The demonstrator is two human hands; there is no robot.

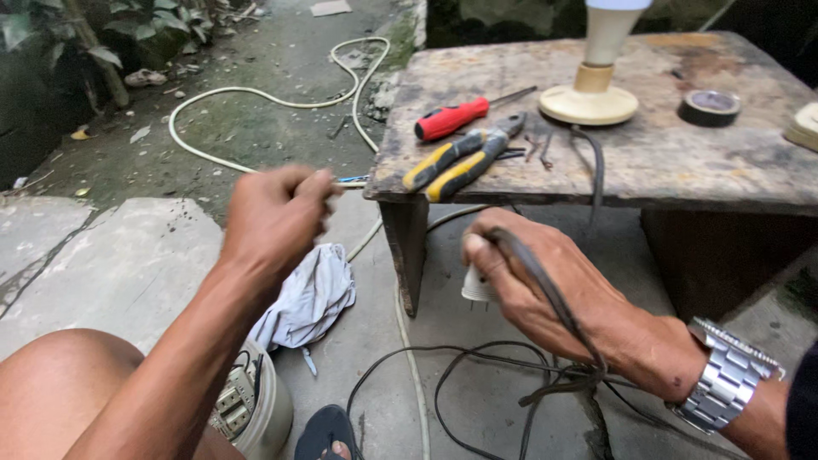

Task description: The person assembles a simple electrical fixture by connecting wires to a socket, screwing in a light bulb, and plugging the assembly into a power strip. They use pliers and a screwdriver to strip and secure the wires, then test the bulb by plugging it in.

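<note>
Cord: dark flat cable (pixel 545 285) sits centre-right of frame, draped over my right hand (pixel 545 290) so it stays taut; slack loops on the ground below.
Right hand: curled shut around cable and a white plug-like piece (pixel 475 290).
Left hand: (pixel 274 217) centre-left, fingers pinched closed, blurred; what they pinch I cannot tell.
Bench: wooden table (pixel 682 162) upper right keeps pliers (pixel 460 162), red screwdriver (pixel 456 117), tape roll (pixel 710 106), lamp base (pixel 590 102) within reach.

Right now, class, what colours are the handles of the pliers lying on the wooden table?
The pliers have yellow and black handles, shown clearly in the head view.
</note>
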